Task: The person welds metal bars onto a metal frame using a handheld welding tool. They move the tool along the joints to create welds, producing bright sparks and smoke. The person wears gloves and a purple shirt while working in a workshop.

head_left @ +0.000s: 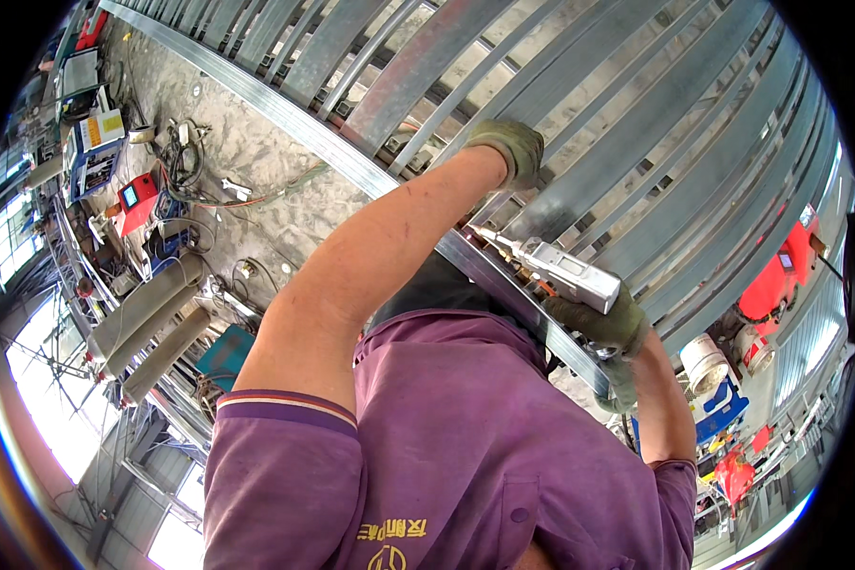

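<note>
In the head view, holds a torch-like tool (572,275) in the right grip (600,323), with olive-green gloved fingers closed around the underside near the squared rear end. Shows as boxy and pale silver-grey along the body, with flat faces and crisp edges, then narrows through a stepped neck to a slim nozzle pointing up and to the left. Lies by the long edge rail (299,123) of a metal grating (627,133), ahead of the purple shirt (484,408), with the tip close to the meeting of rail and slats; cannot tell whether touching metal or slightly apart. Rests the left grip (515,152), gloved in similar green, on the slats beyond the nozzle, with fingers curled downward; cannot tell whether clamped on a slat or merely laid there. Spreads out beyond in broad and narrow grey slats, with a faint reddish smear on one broad strip. On the floor (256,161) at the left, shows a red machine (138,199) with a small display, near loose cables (185,157); at the right, a white bucket (705,366).
</note>
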`<state>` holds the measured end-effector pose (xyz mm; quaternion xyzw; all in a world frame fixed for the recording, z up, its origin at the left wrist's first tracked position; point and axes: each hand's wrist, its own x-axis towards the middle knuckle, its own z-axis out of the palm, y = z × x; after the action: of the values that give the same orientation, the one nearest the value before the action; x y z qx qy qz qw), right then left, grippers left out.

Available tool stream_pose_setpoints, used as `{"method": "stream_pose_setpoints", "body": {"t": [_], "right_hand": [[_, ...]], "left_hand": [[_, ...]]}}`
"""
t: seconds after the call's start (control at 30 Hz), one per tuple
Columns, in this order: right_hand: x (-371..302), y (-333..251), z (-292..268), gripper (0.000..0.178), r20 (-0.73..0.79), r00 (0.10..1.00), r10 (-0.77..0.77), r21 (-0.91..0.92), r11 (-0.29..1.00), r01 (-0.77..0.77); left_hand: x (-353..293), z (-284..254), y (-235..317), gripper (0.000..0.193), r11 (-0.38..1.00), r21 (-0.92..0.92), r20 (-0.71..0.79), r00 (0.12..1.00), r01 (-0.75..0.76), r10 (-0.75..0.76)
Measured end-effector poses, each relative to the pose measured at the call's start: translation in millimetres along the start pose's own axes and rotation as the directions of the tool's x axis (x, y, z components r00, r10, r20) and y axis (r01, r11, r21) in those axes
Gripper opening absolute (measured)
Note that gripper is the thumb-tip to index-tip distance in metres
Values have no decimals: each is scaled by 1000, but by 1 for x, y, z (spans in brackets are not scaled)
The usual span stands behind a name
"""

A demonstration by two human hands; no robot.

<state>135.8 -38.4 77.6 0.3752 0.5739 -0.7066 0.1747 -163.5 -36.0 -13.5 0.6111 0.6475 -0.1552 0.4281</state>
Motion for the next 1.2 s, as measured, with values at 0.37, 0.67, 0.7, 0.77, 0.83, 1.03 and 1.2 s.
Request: {"method": "stream_pose_setpoints", "body": {"t": [0.37, 0.67, 0.7, 0.77, 0.83, 1.03, 1.2], "right_hand": [[15, 11, 8, 46, 46, 999, -21, -119, 992, 26], [20, 22, 11, 44, 34, 999, -15, -182, 983, 21], [19, 22, 12, 44, 30, 1000, -6, -169, 986, 11], [19, 24, 15, 43, 21, 1000, -14, -123, 992, 16], [19, 24, 15, 43, 23, 1000, -13, -126, 992, 16], [17, 22, 16, 42, 10, 999, -42, -151, 988, 43], [18, 18, 14, 42, 35, 999, -10, -209, 978, 17]], "left_hand": [[-4, -3, 2, 45, 1000, -23, 8, 1000, 8, -8], [0, 1, 1, 43, 1000, 2, -18, 1000, -3, 3], [0, -1, 1, 44, 1000, -10, -12, 1000, -1, 0], [1, -1, 2, 44, 999, -32, 1, 1000, 8, -8], [1, -2, 3, 50, 999, -37, 13, 999, 31, -30], [4, -2, 4, 56, 999, -34, 37, 998, 43, -42], [0, -5, 5, 54, 999, -33, 38, 999, 27, -26]]}}
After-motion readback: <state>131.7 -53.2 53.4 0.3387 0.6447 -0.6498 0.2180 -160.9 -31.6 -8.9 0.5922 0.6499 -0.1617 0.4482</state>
